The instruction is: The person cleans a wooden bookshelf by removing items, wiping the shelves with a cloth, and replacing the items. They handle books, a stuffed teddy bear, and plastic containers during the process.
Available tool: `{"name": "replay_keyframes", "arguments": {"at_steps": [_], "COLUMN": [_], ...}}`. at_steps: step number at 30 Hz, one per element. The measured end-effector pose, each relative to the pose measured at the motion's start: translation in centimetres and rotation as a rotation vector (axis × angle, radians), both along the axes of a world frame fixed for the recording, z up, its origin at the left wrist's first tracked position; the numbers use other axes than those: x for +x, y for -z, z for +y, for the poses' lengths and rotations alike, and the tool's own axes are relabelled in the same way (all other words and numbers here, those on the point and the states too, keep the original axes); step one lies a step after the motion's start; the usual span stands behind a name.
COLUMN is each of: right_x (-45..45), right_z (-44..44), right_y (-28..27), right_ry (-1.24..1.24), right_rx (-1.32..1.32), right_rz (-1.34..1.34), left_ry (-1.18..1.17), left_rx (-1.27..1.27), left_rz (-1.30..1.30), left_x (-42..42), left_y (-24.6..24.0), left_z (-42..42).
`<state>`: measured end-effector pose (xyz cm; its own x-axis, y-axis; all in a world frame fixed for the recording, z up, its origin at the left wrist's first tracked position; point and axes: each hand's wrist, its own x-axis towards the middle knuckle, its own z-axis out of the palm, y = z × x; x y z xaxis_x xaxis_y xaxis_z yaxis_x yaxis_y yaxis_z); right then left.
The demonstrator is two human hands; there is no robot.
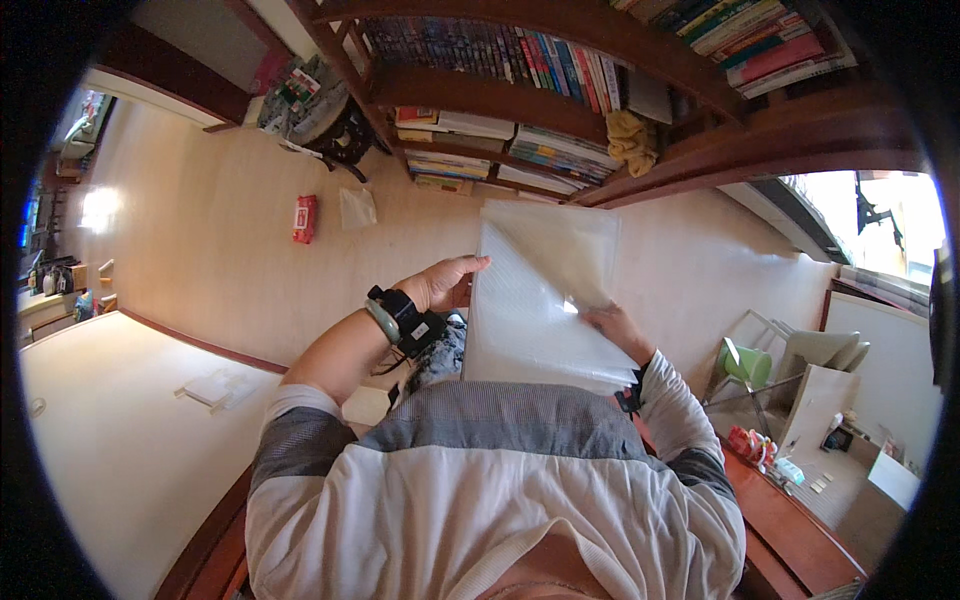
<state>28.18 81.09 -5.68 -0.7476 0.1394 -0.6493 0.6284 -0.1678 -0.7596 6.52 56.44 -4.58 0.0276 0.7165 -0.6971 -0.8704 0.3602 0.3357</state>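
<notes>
A stack of translucent, pale plastic sheets or sleeves (525, 315) is held in front of my chest. My left hand (450, 281) grips its left edge, the thumb on top and the fingers beneath. At the right side, my right hand (611, 326) holds the sheets, partly behind a top sheet that is lifted or folded diagonally. A wooden bookcase (495, 105) full of books stands beyond the stack.
On the floor lie a red packet (304, 219) and a pale sheet (358, 208). A round stool (315, 105) stands by the bookcase. A white-topped table (135, 450) is at left; chairs (814, 352) and a red-brown wooden surface (787, 502) are at right. A yellow cloth (631, 142) hangs from a shelf.
</notes>
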Motion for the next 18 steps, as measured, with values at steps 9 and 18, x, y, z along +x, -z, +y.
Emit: {"name": "replay_keyframes", "arguments": {"at_steps": [9,18], "right_x": [-2.5,-10.9], "right_z": [-1.0,-0.6], "right_y": [7.3,19.9], "right_ry": [0.26,0.21], "right_rx": [-0.389,-0.51], "right_rz": [0.112,0.419], "left_ry": [-0.015,-0.163], "left_rx": [0.101,0.253], "left_rz": [0.58,0.579], "left_x": [-4.2,-12.0], "left_y": [11.7,17.5], "left_z": [2.2,1.1]}}
